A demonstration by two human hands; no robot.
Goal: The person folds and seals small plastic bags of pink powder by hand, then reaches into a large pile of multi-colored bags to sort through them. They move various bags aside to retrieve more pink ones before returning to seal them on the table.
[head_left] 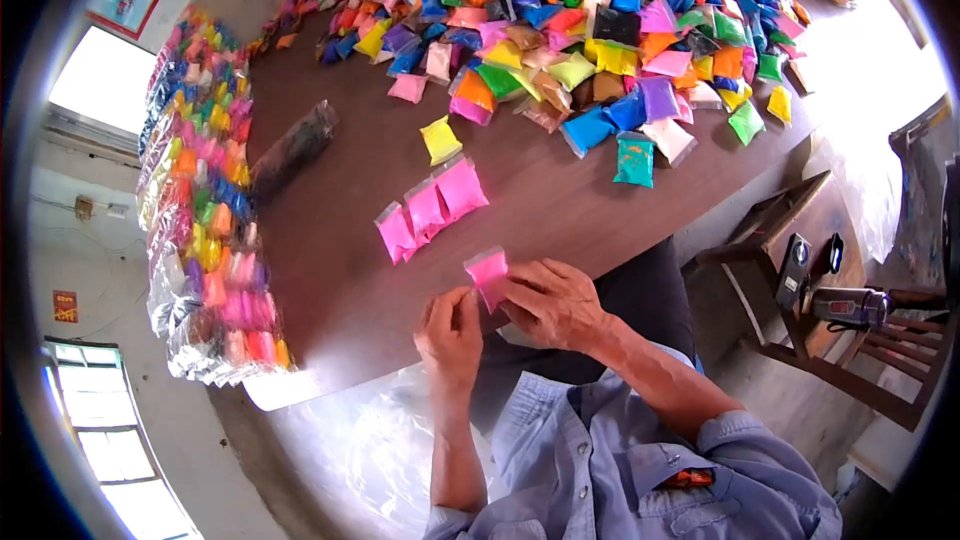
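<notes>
A small pink packet (487,276) is held up over the table's near edge, between my two hands. My right hand (552,302) pinches its right side with thumb and fingers. At its lower left, the fingers of my left hand (450,333) are curled closed by the packet's edge; whether they grip it is hard to tell. Beyond my hands, three pink packets (427,210) lie in a slanting row on the brown table (340,310). A yellow packet (441,140) lies just behind that row.
A large heap of many-coloured packets (610,55) covers the far side. Bagged packets (215,230) are stacked along the left edge, near a dark rolled thing (295,150). At right, a wooden chair (830,280) holds a flask (848,306) and dark objects.
</notes>
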